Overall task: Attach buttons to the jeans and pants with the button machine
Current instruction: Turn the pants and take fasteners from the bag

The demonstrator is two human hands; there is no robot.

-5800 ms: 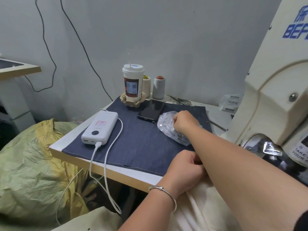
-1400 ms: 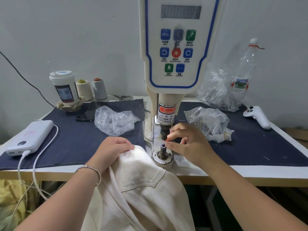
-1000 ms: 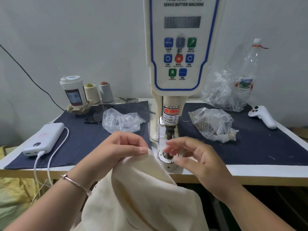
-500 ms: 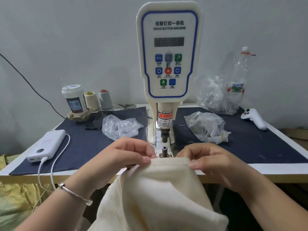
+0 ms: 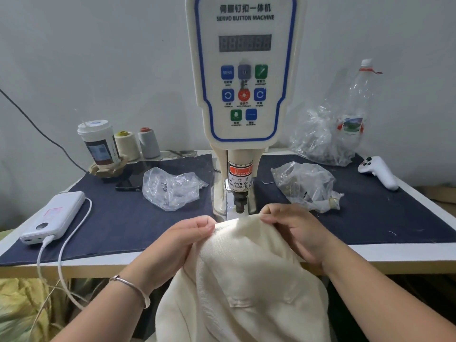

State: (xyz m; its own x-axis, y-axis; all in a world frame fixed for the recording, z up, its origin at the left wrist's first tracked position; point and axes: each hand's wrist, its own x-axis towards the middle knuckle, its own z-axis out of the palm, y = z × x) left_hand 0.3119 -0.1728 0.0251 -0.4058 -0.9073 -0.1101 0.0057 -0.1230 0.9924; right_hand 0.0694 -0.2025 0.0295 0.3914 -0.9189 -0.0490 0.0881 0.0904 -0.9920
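The servo button machine (image 5: 243, 77) stands at the table's middle, its dark punch (image 5: 240, 202) pointing down. Cream pants (image 5: 243, 280) are draped up over the machine's lower die, which the cloth hides. My left hand (image 5: 183, 236) pinches the top edge of the pants left of the punch. My right hand (image 5: 293, 229) pinches the same edge on the right. Both hands hold the cloth stretched just below the punch. A clear bag of buttons (image 5: 172, 188) lies left of the machine, another clear bag (image 5: 304, 186) lies right of it.
Dark denim mats (image 5: 118, 218) cover the table. A white power bank (image 5: 53, 217) with its cable lies at left, a cup (image 5: 98, 144), two thread cones (image 5: 138, 144) and a phone (image 5: 128, 176) behind. A white controller (image 5: 377, 171) and plastic bottle (image 5: 355, 107) sit right.
My right hand left the lower die and took the pants' edge. Both hands pulled the cloth forward over the die, which now lies hidden under it.
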